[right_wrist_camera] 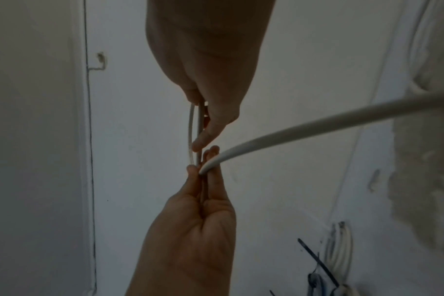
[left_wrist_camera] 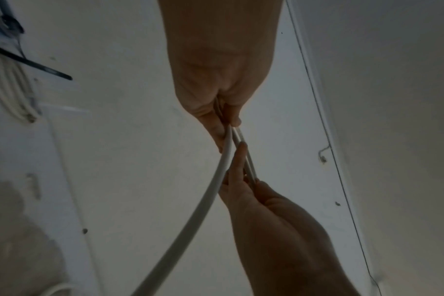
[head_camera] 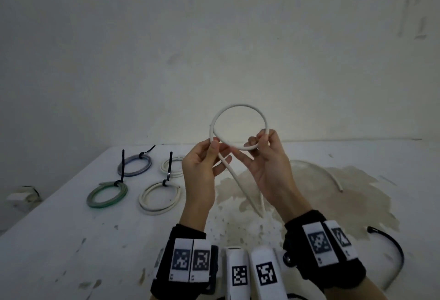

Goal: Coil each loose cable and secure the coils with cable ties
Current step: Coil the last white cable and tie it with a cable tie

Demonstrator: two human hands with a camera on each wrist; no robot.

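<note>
**First loop held, and it may spring open**

We hold the white cable [head_camera: 240, 109] above the bench [head_camera: 59, 240]: left hand [head_camera: 202, 176] pinches the crossing, right hand [head_camera: 266, 168] pinches the loop's side. The stiff cable may uncoil if either pinch slackens; the tail [head_camera: 338, 180] may drag.

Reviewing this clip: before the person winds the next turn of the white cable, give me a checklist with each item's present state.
1. Left hand pinches the white cable where the loop crosses: ok.
2. Right hand grips the loop's other side: ok.
3. First loop closed and round: ok.
4. Loose tail hangs to the table, free to feed: ok.
5. Spare black cable tie lies by the right wrist: ok.
6. Remaining cable length enough for another turn: cannot tell.
</note>
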